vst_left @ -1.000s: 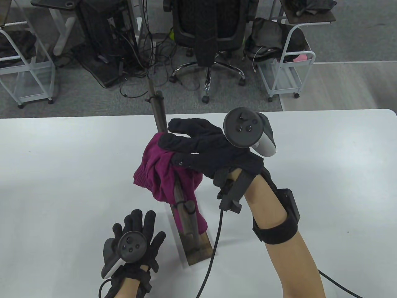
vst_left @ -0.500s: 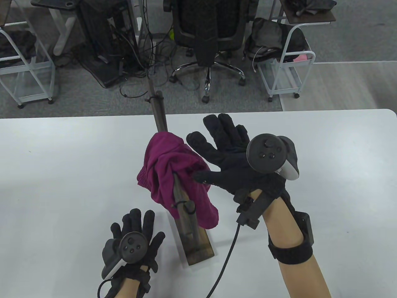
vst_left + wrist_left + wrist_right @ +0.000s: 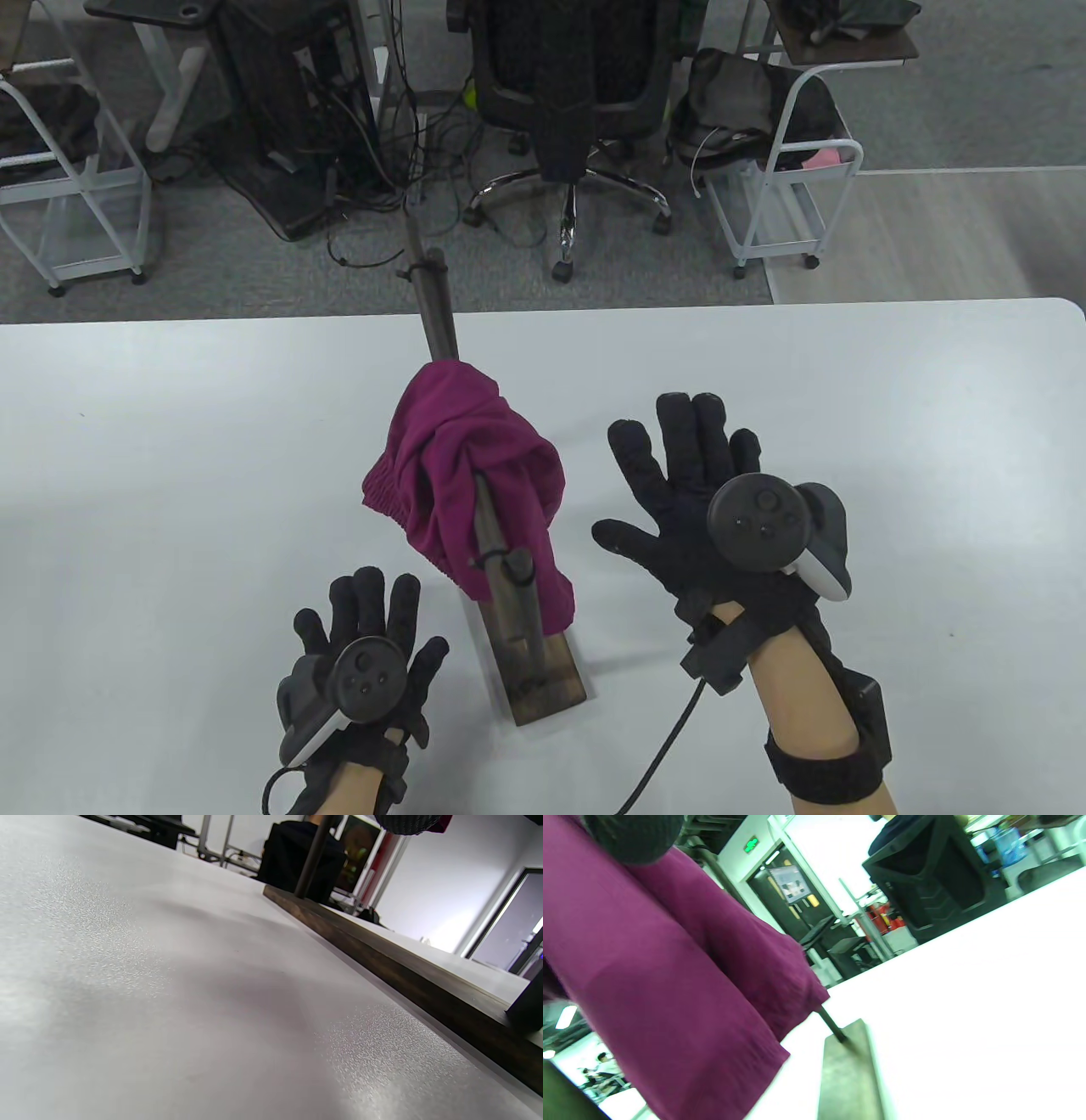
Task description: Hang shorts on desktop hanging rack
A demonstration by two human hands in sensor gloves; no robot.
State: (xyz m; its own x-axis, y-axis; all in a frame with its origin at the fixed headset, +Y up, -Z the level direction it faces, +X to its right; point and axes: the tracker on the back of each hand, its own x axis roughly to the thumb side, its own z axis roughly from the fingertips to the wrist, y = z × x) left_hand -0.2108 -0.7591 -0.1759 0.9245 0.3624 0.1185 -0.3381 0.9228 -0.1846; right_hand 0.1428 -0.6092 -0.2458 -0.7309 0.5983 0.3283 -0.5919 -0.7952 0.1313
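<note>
No brand or readable writing shows on the task's things; the only sign is a small green one high on a far wall in the right wrist view, too blurred to read.

The magenta shorts (image 3: 471, 488) hang draped over the top bar of the rack (image 3: 501, 586), bunched at the bar's middle, cloth falling on both sides. The rack's wooden base (image 3: 547, 683) stands on the white table (image 3: 170, 475).

The left hand (image 3: 365, 649) lies just left of the rack's near end, fingers spread, holding nothing. The right hand (image 3: 700, 518) is to the right of the rack, apart from the shorts, fingers splayed and likewise empty (a cable trails from its wrist).

From the table view the cloth looks like one heap. The right wrist view shows it from below and beside — the shorts (image 3: 670, 984) hang as loose folds, their hem clear of the base (image 3: 848, 1077), with a thin post rising from that base. The left wrist view, low over the table (image 3: 148, 993), shows the base (image 3: 403, 984) as a long dark edge and one upright post (image 3: 312, 857) — no fingers of that hand show plainly there.
</note>
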